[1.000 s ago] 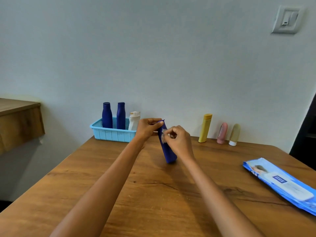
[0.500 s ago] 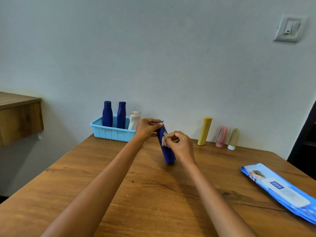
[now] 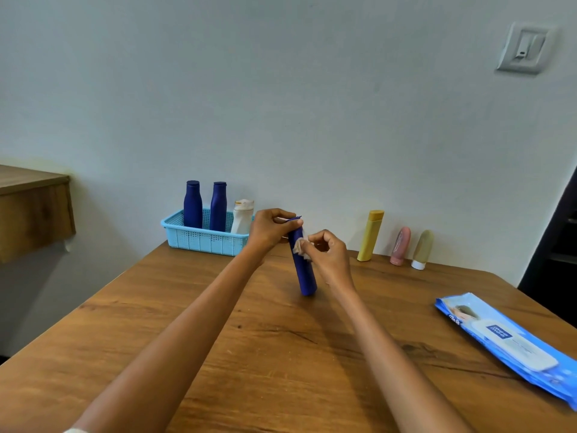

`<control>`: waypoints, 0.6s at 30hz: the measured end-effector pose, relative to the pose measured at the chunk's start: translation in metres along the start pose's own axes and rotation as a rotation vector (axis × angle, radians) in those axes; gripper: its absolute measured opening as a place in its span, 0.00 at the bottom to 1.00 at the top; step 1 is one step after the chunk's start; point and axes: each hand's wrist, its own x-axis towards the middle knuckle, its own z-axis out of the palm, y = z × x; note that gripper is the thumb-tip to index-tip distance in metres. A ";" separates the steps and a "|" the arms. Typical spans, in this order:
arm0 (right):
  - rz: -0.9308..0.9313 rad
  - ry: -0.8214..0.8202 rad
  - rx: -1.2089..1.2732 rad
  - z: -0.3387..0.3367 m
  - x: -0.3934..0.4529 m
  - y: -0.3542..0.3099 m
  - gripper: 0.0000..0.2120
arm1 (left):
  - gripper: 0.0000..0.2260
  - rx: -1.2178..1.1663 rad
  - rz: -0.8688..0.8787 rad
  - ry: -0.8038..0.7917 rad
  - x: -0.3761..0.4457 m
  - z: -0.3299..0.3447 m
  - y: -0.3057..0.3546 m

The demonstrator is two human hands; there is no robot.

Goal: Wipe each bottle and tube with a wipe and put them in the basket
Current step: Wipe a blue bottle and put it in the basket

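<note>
The left hand [image 3: 268, 231] is pinching the flat crimped top of a dark blue plastic tube [image 3: 303, 265], which is standing tilted, cap down, on the brown wooden table [image 3: 256, 354] just right of the pale blue plastic basket [image 3: 203, 235]; the right hand [image 3: 327, 256] is curling its fingers round a small crumpled white wipe [image 3: 301, 245], pressing it against the tube's upper side; right of the basket, a yellow bottle [image 3: 370, 235] is standing by the wall.

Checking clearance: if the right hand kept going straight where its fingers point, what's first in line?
The blue tube. The right hand pinches a wipe with fingers aimed left at the tube's upper part, seemingly touching it. Beyond sits the left hand; depth is unclear.
</note>
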 end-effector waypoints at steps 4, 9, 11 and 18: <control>0.151 -0.050 -0.053 -0.005 -0.002 0.012 0.04 | 0.12 0.030 -0.032 0.047 0.001 -0.007 -0.004; -0.010 0.071 -0.072 0.004 0.004 -0.006 0.05 | 0.11 0.019 0.003 0.006 0.000 -0.005 -0.002; -0.157 0.078 -0.100 0.006 0.003 -0.014 0.01 | 0.10 0.042 0.029 0.011 0.000 -0.003 -0.001; -0.003 -0.190 -0.081 0.001 -0.011 0.003 0.07 | 0.10 0.099 -0.001 0.023 0.000 -0.006 -0.002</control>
